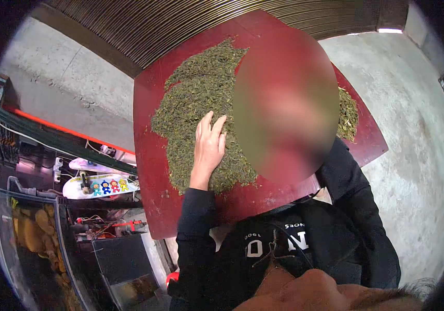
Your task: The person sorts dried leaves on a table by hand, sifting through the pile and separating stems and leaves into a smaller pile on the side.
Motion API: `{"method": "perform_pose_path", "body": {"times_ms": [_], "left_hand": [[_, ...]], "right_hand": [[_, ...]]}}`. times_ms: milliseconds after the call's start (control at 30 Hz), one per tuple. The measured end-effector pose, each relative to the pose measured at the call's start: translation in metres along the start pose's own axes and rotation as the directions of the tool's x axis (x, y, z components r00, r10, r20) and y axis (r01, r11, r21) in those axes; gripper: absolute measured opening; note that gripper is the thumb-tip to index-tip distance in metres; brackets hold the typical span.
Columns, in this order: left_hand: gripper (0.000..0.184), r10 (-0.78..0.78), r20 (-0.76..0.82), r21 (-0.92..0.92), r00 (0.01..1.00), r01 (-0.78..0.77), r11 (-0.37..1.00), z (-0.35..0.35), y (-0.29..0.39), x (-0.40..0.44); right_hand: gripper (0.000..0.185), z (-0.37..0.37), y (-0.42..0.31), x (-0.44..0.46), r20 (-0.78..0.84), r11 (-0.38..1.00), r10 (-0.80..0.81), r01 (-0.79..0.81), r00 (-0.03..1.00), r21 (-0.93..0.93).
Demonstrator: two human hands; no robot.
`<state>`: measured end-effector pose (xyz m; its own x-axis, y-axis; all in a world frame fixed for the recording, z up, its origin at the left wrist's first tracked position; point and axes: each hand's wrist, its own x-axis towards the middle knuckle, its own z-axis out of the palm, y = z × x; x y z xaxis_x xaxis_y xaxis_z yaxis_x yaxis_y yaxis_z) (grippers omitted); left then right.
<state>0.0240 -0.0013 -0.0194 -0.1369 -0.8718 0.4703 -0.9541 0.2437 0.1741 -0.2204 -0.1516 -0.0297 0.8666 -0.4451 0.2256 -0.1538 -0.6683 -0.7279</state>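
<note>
Spreading looks unfinished, with dry-looking, dark-green loose leaves (191, 114) layered across the glossy red table (152, 207) and more rightward, the left hand's (209, 151) fingers loosely parted over them, the right's state blurred beyond telling.

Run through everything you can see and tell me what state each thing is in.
Left leaf spread: loose, dry-looking, in a broad layer
Right leaf patch: partly hidden by blurring
Red table: partly covered with leaves
Left hand: open, on the left leaf spread
Right hand: obscured by blurring, can't tell
Skateboard: underside showing
Glass tank: seems to hold stones
</note>
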Motion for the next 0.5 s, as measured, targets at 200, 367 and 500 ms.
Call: {"method": "perform_pose_path", "body": {"times_ms": [200,367,500], "left_hand": [[0.056,-0.085,-0.164,-0.184,0.983,0.054,0.981,0.005,0.011,-0.008],[0.055,-0.095,-0.204,-0.185,0.974,0.057,0.981,0.004,0.004,-0.01],[0.05,0.007,-0.21,-0.124,0.978,-0.034,0.992,0.002,0.001,-0.012]], "right_hand": [[0.01,0.015,-0.004,0.003,-0.016,0.994,-0.092,0.09,0.996,-0.065],[0.01,0.019,-0.008,0.006,0.023,0.975,-0.151,0.153,0.988,-0.164],[0.01,0.024,-0.007,0.008,-0.001,0.981,-0.164,0.163,0.986,-0.104]]}}
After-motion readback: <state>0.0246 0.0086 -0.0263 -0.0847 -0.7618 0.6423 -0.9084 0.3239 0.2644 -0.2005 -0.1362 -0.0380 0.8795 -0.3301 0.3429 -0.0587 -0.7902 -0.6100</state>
